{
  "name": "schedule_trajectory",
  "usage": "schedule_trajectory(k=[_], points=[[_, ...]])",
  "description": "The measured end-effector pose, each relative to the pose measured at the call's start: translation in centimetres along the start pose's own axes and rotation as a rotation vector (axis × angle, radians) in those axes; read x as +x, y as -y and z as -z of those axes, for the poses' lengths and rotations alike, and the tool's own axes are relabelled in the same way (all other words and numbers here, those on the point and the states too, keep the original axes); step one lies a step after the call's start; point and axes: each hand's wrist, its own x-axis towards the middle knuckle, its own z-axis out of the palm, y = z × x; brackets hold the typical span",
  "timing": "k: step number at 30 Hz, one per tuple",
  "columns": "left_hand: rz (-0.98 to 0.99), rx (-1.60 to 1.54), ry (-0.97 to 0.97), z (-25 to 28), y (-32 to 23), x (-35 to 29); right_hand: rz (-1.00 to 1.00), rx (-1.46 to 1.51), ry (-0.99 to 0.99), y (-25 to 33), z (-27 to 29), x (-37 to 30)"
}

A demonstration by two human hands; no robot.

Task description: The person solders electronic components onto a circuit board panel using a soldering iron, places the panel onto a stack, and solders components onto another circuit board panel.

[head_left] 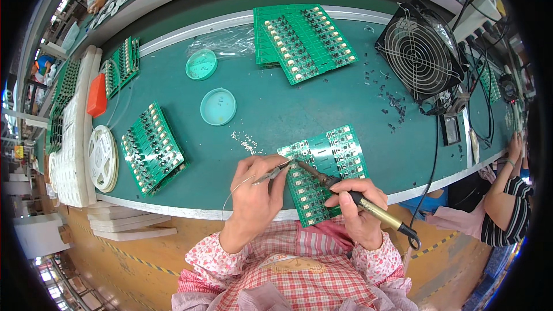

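Observation:
A green circuit board [320, 165] with rows of small parts lies at the table's front edge, overhanging it slightly. My right hand [364, 203] is closed round the dark and gold handle of a soldering iron [385, 216], its tip on or just above the board's upper left part. Pinched in my left hand [252, 191] is a pair of metal tweezers [267, 177], pointing at the same spot. A thin wire [228, 200], which looks like solder, loops out beside that hand. Whether the tips touch the board is too small to tell.
Tiny pale parts [246, 142] lie scattered left of the board. Two green-rimmed dishes [218, 107] stand behind. Board stacks lie left [151, 148] and at the back [311, 43]. A black fan [420, 52], cables and loose black parts [396, 103] are right. A co-worker [507, 207] sits far right.

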Motion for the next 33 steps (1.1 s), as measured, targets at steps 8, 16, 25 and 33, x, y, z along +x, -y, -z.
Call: schedule_trajectory(k=[8, 16, 25, 33], points=[[-0.047, 0.004, -0.041, 0.2, 0.0, 0.0, 0.119, -0.106, -0.035, -0.3, 1.0, -0.9], [-0.006, -0.002, -0.022, 0.7, -0.2, -0.7, 0.256, -0.688, 0.066, -0.7, -0.8, -1.7], [0.198, 0.014, -0.149, 2.4, 1.6, -0.1, 0.289, -0.696, -0.045, -0.9, -2.3, -0.1], [0.096, 0.071, -0.099, 2.4, 2.0, -0.4, 0.3, -0.586, -0.108, -1.5, -1.7, -0.8]])
